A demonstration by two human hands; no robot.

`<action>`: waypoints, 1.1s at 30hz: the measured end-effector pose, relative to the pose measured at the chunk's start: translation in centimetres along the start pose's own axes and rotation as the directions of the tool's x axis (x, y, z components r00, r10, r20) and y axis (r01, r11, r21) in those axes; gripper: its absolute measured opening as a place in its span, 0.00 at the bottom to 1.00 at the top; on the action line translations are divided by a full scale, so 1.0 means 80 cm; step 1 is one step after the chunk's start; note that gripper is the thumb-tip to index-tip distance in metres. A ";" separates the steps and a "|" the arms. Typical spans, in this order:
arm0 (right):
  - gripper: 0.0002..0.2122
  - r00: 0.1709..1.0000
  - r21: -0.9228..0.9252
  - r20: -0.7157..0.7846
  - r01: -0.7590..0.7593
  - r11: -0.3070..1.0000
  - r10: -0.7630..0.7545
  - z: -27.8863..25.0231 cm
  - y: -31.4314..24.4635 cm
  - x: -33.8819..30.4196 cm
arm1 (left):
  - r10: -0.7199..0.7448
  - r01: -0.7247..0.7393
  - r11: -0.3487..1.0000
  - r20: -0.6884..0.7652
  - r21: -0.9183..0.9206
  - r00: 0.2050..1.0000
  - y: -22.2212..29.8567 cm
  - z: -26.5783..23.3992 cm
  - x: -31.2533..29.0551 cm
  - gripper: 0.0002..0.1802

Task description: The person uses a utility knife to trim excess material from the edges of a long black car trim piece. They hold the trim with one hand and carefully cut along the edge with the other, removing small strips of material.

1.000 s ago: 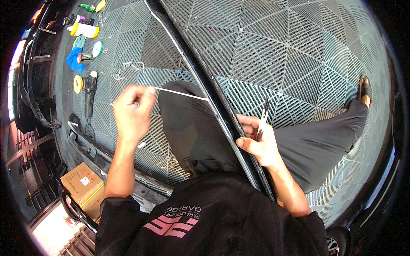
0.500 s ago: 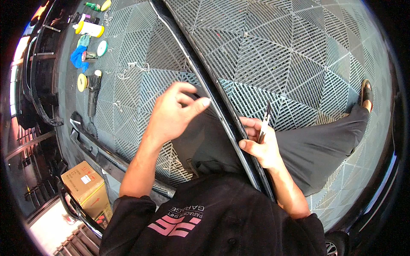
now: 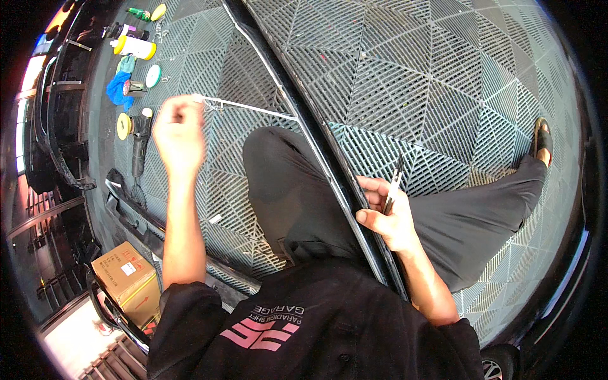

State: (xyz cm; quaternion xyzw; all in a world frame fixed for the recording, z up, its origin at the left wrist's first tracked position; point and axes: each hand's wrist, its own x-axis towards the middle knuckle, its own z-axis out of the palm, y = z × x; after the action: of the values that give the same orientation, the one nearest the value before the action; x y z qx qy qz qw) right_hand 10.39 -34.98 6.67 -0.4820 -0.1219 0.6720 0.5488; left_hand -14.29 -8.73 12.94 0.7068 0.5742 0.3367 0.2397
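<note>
A long black trim piece point(image 3: 326, 155) slants across my lap, with a whitish line along its left edge. My left hand point(image 3: 180, 136), smeared by motion, is closed on the end of a thin white strip point(image 3: 253, 108). Stretched taut, the strip runs from my fingers to the trim's left edge. On the other side, my right hand point(image 3: 389, 218) grips the trim with its thumb on the near face. That same hand also holds a slim utility knife point(image 3: 394, 187), blade pointing up and away from me.
Tiled grating floor point(image 3: 405, 82) lies under my crossed legs. At the left are a polisher point(image 3: 139, 142), a blue cloth point(image 3: 118, 90), a white-and-yellow bottle point(image 3: 135, 47) and a round pad point(image 3: 153, 75). A cardboard box point(image 3: 126, 278) stands lower left, beside another black trim part point(image 3: 136, 218).
My left hand has moved left and slightly up from beside the trim, drawing out the white strip. A small pale scrap now shows on the floor. My right hand has barely moved.
</note>
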 end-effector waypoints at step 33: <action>0.30 1.000 -0.032 -0.002 -0.014 0.999 0.014 -0.003 -0.002 -0.001 | -0.030 0.015 0.949 -0.043 -0.316 0.999 -0.057 -0.007 0.099 0.11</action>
State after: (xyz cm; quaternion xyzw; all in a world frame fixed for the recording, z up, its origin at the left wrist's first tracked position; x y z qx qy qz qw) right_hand 10.67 -35.06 6.74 -0.4921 -0.1290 0.6733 0.5365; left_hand -16.81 -0.02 11.58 0.6446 0.5265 0.4380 0.3399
